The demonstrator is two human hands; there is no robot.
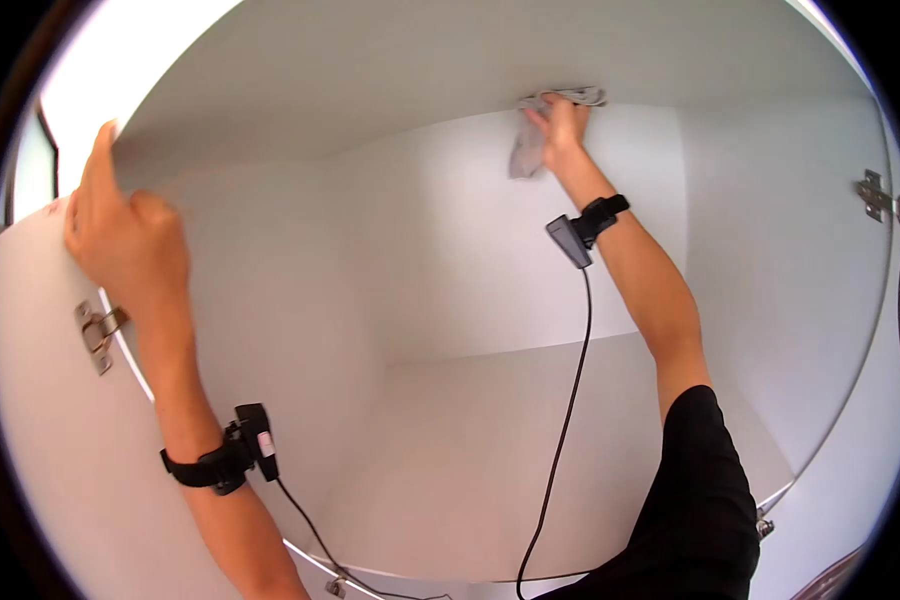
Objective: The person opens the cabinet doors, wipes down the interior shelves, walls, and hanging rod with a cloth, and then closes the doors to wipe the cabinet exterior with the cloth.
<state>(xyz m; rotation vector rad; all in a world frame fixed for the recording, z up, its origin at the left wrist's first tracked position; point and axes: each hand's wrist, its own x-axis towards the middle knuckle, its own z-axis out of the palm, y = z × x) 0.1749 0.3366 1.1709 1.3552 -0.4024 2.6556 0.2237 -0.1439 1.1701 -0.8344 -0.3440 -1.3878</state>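
Observation:
My right hand (pixel 564 130) is closed on a grey cloth (pixel 527 150) deep inside a white cabinet. It presses the cloth where the cabinet's upper panel (pixel 450 60) meets the back wall (pixel 460 220); part of the cloth hangs below the hand. At the upper left, my left hand (pixel 135 235) rests by the front corner of the cabinet, beside the top edge of the open left door (pixel 45 300). One of its fingers points up along the upper panel's edge, and it holds no loose object.
Metal hinges sit on the left door (pixel 96 337) and the right side (pixel 873 195). Each wrist wears a black strapped device, one on the left (pixel 255 445) and one on the right (pixel 572 240). Their cables hang down across the cabinet floor (pixel 450 450).

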